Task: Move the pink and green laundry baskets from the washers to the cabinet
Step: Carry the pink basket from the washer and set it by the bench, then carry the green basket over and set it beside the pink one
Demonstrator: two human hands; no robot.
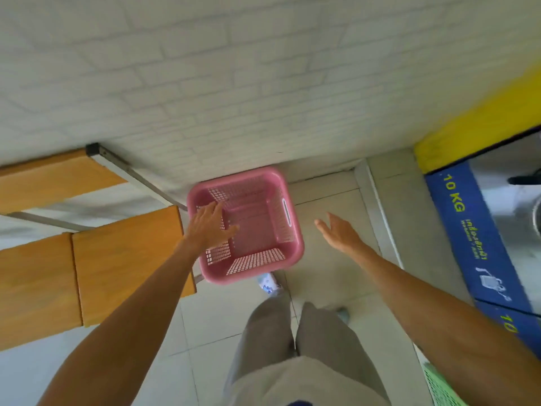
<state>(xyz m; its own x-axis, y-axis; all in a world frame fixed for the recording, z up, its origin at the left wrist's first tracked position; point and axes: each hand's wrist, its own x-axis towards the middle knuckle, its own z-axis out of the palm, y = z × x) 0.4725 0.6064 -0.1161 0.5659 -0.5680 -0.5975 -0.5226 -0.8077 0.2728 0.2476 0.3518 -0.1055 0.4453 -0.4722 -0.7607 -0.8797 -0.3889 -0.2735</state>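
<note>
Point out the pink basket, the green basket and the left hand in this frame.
pink basket [288,238]: head view, on its right rim.
green basket [436,385]: head view, on the mesh corner showing at the bottom right edge.
left hand [209,227]: head view, on the back of the hand.

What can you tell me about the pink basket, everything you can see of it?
The pink basket looks like plastic: square, with rounded corners, a thick smooth rim, lattice walls and a slot handle on its right side. It is empty and upright, open side up, on the tiled floor by the white brick wall, beside the wooden cabinet. The left hand reaches over its left rim, fingers spread; contact is unclear. The right hand is open and clear of it.
</note>
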